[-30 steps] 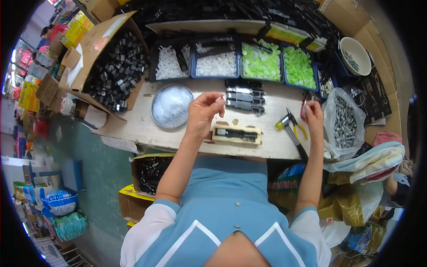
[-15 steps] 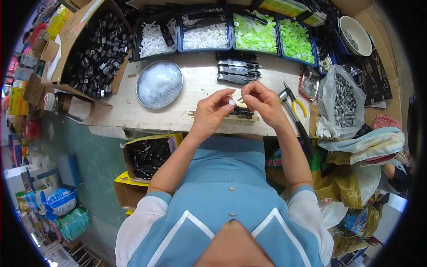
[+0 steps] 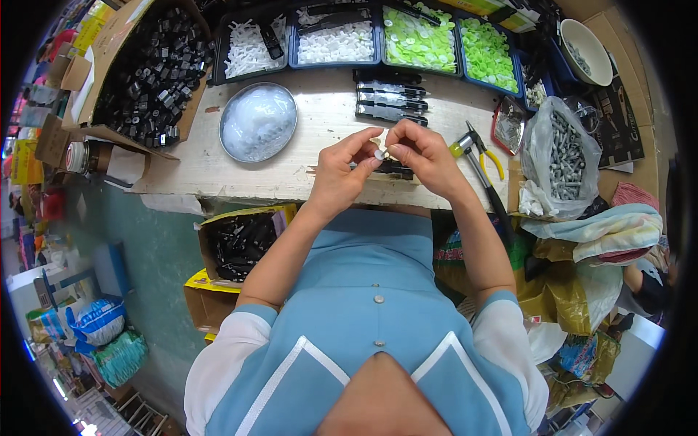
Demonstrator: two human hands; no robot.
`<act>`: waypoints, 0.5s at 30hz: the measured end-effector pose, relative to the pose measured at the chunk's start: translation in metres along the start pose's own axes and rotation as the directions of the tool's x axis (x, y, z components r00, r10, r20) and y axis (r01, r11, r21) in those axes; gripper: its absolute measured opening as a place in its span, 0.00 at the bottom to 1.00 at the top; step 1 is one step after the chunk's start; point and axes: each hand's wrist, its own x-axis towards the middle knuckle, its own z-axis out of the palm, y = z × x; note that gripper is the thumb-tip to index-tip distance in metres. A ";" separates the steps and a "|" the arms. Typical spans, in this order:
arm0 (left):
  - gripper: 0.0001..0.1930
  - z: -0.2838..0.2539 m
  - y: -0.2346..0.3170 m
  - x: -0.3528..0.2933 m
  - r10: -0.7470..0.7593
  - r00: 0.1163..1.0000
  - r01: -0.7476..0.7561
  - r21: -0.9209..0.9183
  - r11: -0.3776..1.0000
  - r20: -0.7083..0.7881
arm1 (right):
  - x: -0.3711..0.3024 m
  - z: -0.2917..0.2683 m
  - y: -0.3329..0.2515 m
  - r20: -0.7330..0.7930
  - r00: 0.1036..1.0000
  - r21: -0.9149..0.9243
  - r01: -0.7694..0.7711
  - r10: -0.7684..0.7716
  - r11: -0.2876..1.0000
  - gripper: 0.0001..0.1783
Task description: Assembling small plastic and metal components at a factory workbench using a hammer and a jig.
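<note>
Between the thumb and fingertips of my left hand (image 3: pixel 340 173) is a small white disc (image 3: pixel 379 155). My right hand (image 3: pixel 425 161) is closed in a pinch right beside the disc, its fingertips meeting it. What those fingers hold is too small and covered to make out. Below both hands a black part (image 3: pixel 396 169) lies near the front edge of the workbench (image 3: pixel 254 180), partly hidden by the fingers. Beyond them several black pieces with clear and silvery sections (image 3: pixel 391 102) lie in a stack of rows.
Bins of white parts (image 3: pixel 251 51) and green discs (image 3: pixel 418 43) line the back. At left stand a round metal dish (image 3: pixel 233 145) and a carton of black parts (image 3: pixel 156 87). Yellow-handled pliers (image 3: pixel 494 166), a hammer (image 3: pixel 486 182) and a bag of grey screw-like parts (image 3: pixel 563 156) are at right.
My right hand has moved left to my left hand, and its fingertips now meet at the white disc. The whole view has shifted slightly.
</note>
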 end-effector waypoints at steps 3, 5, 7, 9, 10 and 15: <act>0.20 0.000 0.004 0.000 0.004 1.000 -0.005 0.054 0.999 0.013 | 0.000 0.001 -0.004 -0.020 0.999 -0.062 0.024 -0.026 0.998 0.03; 0.20 0.000 0.005 0.000 0.010 1.000 -0.011 0.084 0.996 0.009 | -0.001 0.001 -0.004 -0.028 0.999 -0.084 0.016 -0.018 0.996 0.03; 0.20 0.000 0.006 0.000 0.015 1.000 -0.016 0.105 0.994 0.013 | -0.001 0.001 -0.001 -0.021 0.999 -0.105 0.035 -0.037 0.994 0.02; 0.21 0.001 0.005 0.001 0.048 0.999 -0.048 0.128 0.991 0.005 | 0.000 0.001 -0.002 -0.019 0.998 -0.149 0.061 -0.065 0.987 0.02; 0.21 0.002 0.005 0.001 0.083 0.997 -0.081 0.150 0.985 -0.004 | 0.000 0.001 -0.003 -0.014 0.996 -0.194 0.088 -0.093 0.977 0.02; 0.19 0.001 0.002 0.000 -0.036 0.999 0.036 0.029 0.999 0.000 | 0.002 0.004 -0.004 0.011 0.973 -0.364 0.218 -0.230 0.905 0.02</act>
